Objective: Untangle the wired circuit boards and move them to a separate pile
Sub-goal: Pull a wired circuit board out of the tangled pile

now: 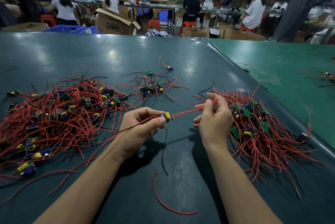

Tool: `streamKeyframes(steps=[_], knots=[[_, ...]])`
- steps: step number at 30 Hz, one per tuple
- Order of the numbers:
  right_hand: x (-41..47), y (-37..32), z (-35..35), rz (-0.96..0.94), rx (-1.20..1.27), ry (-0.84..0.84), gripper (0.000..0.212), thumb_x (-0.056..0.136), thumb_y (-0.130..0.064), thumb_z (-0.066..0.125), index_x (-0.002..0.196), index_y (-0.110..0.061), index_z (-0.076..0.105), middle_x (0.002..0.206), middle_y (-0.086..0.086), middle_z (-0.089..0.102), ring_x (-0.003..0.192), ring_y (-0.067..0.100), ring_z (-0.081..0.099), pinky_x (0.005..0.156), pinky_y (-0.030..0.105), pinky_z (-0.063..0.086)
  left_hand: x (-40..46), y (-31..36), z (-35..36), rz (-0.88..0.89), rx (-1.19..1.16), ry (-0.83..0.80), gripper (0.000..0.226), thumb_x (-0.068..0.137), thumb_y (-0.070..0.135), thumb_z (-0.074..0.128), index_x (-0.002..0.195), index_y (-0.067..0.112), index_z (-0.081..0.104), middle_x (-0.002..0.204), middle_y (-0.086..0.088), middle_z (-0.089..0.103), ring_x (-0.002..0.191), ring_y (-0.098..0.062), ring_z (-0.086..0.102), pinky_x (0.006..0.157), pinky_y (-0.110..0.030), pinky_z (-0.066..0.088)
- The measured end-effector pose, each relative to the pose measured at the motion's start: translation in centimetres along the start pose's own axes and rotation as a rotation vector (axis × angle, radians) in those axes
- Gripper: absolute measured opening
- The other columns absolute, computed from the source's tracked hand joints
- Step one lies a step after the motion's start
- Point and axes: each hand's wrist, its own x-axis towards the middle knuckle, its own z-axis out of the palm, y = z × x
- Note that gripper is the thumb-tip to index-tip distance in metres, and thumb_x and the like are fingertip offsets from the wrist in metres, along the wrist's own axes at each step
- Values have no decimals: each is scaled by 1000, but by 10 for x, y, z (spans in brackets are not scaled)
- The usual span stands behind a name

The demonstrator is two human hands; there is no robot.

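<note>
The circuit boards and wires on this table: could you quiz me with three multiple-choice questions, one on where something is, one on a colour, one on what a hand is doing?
1. Where does the biggest tangled pile lie?
A. left of the hands
B. on a chair
C. inside a cardboard box

2. What colour are most of the wires?
A. white
B. red
C. green

3. What is the left hand doing?
A. lying flat on the table
B. pinching a small board
C. holding scissors

Answers:
1 A: the large tangle spreads over the table left of both hands.
2 B: nearly all the strands are red, with only a few black.
3 B: the left hand pinches the board with the yellow capacitor, while the right hand holds its red wires.
</note>
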Motion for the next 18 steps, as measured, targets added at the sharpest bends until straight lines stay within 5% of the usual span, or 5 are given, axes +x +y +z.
streamKeyframes(steps=[6,10,12,15,18], knots=[[4,-2,-4,146,160,146,45,94,1,40,132,-21,43,100,0,65,48,15,60,46,29,50,3,1,0,82,92,161,13,86,-6,67,91,6,70,65,3,68,52,-8,50,53,-20,41],[-18,-8,5,-350,-176,-75,43,88,-1,59,129,-14,58,114,5,60,96,23,59,84,19,45,7,4,-1,210,146,374,11,85,0,70,95,6,71,69,8,69,57,0,58,58,-13,46],[-31,-5,16,-615,-426,-245,48,83,-12,69,130,-16,62,128,7,57,119,27,48,102,30,35,7,5,0,241,201,397,12,82,7,76,92,13,73,72,11,72,62,1,62,61,-12,50],[-38,-2,23,-727,-632,-289,56,84,-34,70,137,-25,56,146,3,47,140,30,28,104,46,23,3,5,1,327,340,397,15,77,19,80,90,15,74,79,4,74,69,-10,67,66,-20,55],[-38,-3,22,-725,-555,-321,43,87,-40,65,128,-26,64,133,-4,60,141,29,33,105,50,24,3,4,-1,451,508,389,17,78,30,77,88,19,71,86,-4,68,73,-20,62,67,-28,52]])
